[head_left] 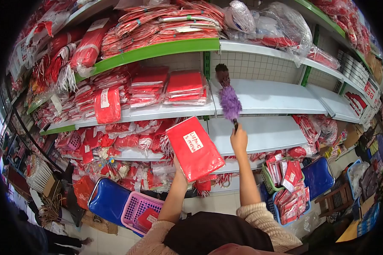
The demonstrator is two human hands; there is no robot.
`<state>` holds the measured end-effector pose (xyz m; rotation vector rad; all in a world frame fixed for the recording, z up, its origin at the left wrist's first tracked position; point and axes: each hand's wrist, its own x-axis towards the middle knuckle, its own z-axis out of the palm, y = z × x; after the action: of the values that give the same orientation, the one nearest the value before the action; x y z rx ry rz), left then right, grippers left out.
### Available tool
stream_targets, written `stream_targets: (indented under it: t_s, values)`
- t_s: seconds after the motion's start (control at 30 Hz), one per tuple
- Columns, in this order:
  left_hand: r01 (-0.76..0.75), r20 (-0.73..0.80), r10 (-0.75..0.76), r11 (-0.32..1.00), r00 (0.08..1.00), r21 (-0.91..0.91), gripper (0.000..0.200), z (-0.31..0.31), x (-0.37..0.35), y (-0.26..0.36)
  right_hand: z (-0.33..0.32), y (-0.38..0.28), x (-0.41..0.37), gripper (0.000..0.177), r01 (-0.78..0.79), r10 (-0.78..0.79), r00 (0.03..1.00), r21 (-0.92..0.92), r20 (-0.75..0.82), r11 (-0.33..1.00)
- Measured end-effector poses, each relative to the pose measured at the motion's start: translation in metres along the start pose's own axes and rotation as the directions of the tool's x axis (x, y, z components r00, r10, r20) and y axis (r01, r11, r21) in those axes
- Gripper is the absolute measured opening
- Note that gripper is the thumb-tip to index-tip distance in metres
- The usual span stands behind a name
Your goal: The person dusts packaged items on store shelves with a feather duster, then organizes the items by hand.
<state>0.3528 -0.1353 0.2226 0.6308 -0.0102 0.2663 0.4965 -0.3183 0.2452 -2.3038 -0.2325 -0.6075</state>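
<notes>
A flat red cloth packet (195,155) in clear plastic, with a handwritten white label, is held up in front of the shelves. My left hand (180,172) grips its lower left side; most of the fingers are hidden behind it. My right hand (239,138) is closed round the dark handle of a feather duster (231,102). The duster points upward, its purple and brown head in front of the middle white shelf (268,95). Stacks of similar red packets (185,87) lie on the shelf left of the duster.
Red packets (170,25) and plastic-wrapped bundles fill the upper shelf. Below on the left, a pink basket (130,208) rests on a blue chair (108,197). A green basket (268,180) of packets stands at lower right. Boxes (356,102) sit at the far right. Part of another person (57,242) shows at lower left.
</notes>
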Motion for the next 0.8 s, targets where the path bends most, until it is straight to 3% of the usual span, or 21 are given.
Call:
stream_targets:
  t_s: [0.07,0.17,0.23,0.27,0.3,0.37,0.4,0.47,0.57,0.63,0.73,0.8]
  values:
    - [0.012,0.005,-0.012,1.0,1.0,-0.008,0.084,-0.002,0.001,0.0,0.02,0.015,-0.034,0.028,-0.091,0.09,0.996,0.033,0.028,0.995]
    - [0.018,0.011,-0.018,1.0,1.0,-0.012,0.084,-0.003,0.003,0.001,0.073,0.063,-0.064,0.037,-0.231,0.114,0.954,0.437,0.278,0.869]
    - [0.028,0.019,-0.027,0.999,0.999,-0.015,0.084,-0.002,0.005,0.001,0.073,0.057,-0.062,0.045,-0.193,0.065,0.973,0.618,0.223,0.762]
    - [0.034,0.025,-0.033,0.999,0.999,-0.016,0.084,-0.002,0.006,0.001,0.067,0.059,-0.065,0.046,-0.343,0.16,0.933,0.671,0.321,0.657]
    - [0.035,0.03,-0.034,0.999,0.999,-0.019,0.084,-0.002,0.008,0.002,0.072,0.06,-0.064,0.042,-0.263,0.166,0.965,0.726,0.204,0.635]
    - [0.037,0.032,-0.037,0.999,0.999,-0.025,0.083,-0.004,0.008,0.005,0.064,0.076,-0.071,0.04,-0.29,0.225,0.956,0.71,0.187,0.642]
    - [0.033,0.036,-0.032,0.999,0.999,-0.024,0.083,-0.005,0.008,0.008,0.053,0.076,-0.078,0.04,-0.072,0.113,0.993,0.596,-0.031,0.799]
    - [0.036,0.033,-0.035,0.999,0.999,-0.026,0.083,-0.008,0.007,0.011,0.024,0.082,-0.096,0.037,-0.08,0.106,0.992,0.302,-0.073,0.95]
    - [0.038,0.029,-0.037,0.999,0.999,-0.03,0.083,-0.016,0.004,0.016,-0.017,0.097,-0.114,0.037,0.186,-0.206,0.972,0.167,0.112,0.968]
    - [0.04,0.023,-0.039,0.998,0.999,-0.041,0.083,-0.019,0.001,0.015,-0.032,0.115,-0.127,0.037,0.423,-0.422,0.889,0.032,0.176,0.906]
    - [0.049,0.034,-0.048,0.998,0.998,-0.046,0.083,-0.02,0.004,0.014,-0.031,0.139,-0.133,0.03,0.331,-0.287,0.913,-0.119,0.289,0.936]
    - [0.048,0.039,-0.046,0.998,0.998,-0.047,0.082,-0.017,0.007,0.014,-0.032,0.139,-0.133,0.025,0.135,-0.104,0.982,-0.196,0.159,0.971]
